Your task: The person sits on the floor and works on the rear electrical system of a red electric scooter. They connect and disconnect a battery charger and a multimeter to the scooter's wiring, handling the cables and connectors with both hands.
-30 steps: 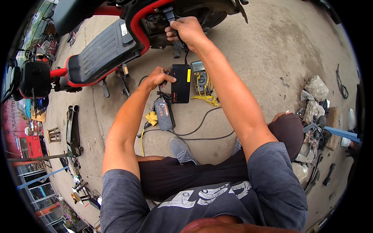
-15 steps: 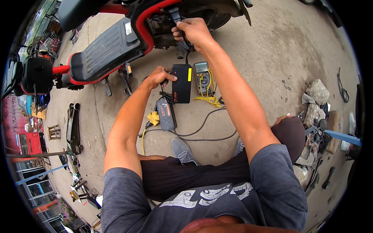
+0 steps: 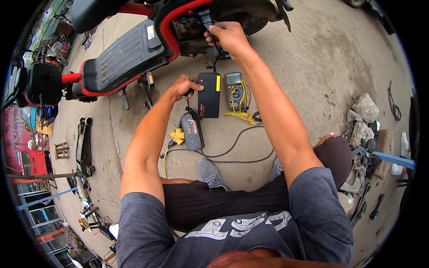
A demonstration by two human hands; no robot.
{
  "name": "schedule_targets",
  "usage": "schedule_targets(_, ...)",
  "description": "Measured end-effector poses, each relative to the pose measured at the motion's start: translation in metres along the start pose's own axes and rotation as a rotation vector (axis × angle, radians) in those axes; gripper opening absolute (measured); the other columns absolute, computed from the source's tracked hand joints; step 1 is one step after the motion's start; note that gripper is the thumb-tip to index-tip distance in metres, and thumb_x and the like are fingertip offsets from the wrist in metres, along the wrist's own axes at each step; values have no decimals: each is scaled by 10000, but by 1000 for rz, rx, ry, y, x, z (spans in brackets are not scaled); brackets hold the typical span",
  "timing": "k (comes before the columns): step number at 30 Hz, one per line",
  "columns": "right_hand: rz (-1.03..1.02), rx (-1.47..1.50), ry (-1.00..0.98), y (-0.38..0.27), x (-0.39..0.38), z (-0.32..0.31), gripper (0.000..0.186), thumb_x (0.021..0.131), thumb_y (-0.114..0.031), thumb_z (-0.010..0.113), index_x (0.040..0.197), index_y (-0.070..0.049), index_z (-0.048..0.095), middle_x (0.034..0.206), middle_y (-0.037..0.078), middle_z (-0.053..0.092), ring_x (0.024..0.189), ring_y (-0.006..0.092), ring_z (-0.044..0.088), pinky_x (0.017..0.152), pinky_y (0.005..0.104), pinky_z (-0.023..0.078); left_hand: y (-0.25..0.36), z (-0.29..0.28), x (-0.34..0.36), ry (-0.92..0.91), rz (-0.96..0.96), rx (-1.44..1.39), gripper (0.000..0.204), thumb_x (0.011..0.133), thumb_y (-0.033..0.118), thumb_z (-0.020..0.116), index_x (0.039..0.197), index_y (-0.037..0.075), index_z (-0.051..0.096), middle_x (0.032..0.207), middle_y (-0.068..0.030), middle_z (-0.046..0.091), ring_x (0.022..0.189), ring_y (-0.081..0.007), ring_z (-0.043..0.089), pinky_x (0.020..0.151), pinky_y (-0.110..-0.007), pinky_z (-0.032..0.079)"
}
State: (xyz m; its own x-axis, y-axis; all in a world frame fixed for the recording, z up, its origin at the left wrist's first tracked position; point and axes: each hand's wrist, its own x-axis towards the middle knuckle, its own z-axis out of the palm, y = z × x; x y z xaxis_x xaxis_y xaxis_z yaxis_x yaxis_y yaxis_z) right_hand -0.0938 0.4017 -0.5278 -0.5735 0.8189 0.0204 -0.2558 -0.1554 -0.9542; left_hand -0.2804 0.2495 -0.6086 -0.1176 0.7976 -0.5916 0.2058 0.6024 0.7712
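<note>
My left hand (image 3: 183, 87) grips the left side of a black charger (image 3: 208, 99), thumb on its top face, where a small red light glows. A cable leaves the charger's far end toward the scooter. With my right hand (image 3: 229, 38) I pinch a dark plug (image 3: 205, 18) on that cable, up against the underside of a red and black electric scooter (image 3: 120, 58); how far it sits in the socket is hidden. Close to the charger's right lies a grey multimeter (image 3: 233, 91) with yellow leads. Just below my left hand is a second, grey charger (image 3: 192, 133).
A yellow-wrapped connector (image 3: 177, 136) lies beside the grey charger, and a black cable (image 3: 237, 161) loops across the concrete. Rocks (image 3: 365, 107) and metal scrap are piled at the right. A floor jack (image 3: 83, 147) and a small wooden stool (image 3: 61, 151) stand at the left.
The view has shifted slightly. Both hands keep their grips, and the charger and plug stay where they were.
</note>
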Motion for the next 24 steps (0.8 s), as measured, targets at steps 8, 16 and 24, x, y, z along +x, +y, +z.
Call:
schedule_targets(8,-45,-29,218,22,4,-18,394,978,-282,559,917,83,693,788,106,708,654,148,648,601,297,508,-2,-7,-2,5,35,-41,309,765,166,779,967,-43,675,698,-42,605,425,-118,451,426,-276,313)
schedule_targets(16,250,-240,241,97,-6,-49,188,933,-76,508,945,57,640,855,106,699,672,148,643,591,286,531,-3,-11,4,23,59,-69,300,775,161,775,977,-36,672,741,-48,616,436,-114,458,435,-264,326)
schedule_targets(24,181,-70,142,99,-14,-45,291,853,38,542,1119,95,648,930,122,696,716,135,625,572,283,512,0,-8,-1,24,49,-42,381,733,136,795,1010,-93,668,710,-72,619,442,-126,463,448,-290,320)
